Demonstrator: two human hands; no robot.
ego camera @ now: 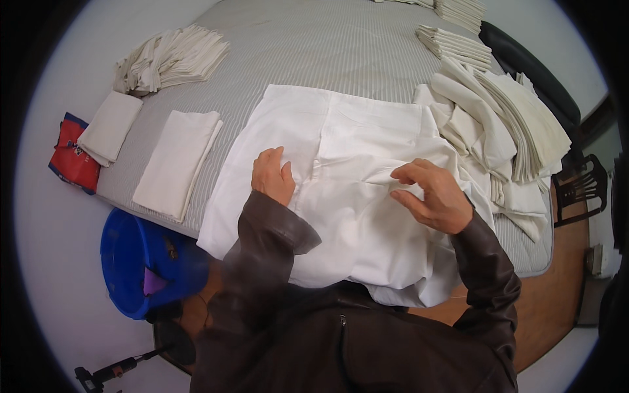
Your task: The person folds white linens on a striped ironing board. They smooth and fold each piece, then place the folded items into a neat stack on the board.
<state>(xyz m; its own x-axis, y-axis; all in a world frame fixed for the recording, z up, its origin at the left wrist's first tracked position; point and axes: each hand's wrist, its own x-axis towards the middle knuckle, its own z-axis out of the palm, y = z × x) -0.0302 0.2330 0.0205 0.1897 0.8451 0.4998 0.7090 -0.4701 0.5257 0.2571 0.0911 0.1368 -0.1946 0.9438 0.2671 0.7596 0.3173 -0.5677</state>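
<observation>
A large white cloth [354, 211] with a seam or fold down its length is spread before me on a striped mattress [314, 44], and its near edge hangs over towards my lap. My left hand [273, 176] is over the left part of the cloth, palm down, thumb apart from the fingers. Over the right part is my right hand [435, 194], its fingers curved and the thumb apart, with nothing between them. Whether either hand touches the cloth is hard to tell. Wrinkles run through the cloth near my right hand, and its right side is bunched.
Left of the cloth lie a folded cloth [174, 164], another folded cloth [110, 127], a fanned stack [177, 59] and a red and blue packet [73, 152]. A heap of cream cloths [496, 123] lies right. A blue bin [157, 265] and a dark chair [582, 189] flank the mattress.
</observation>
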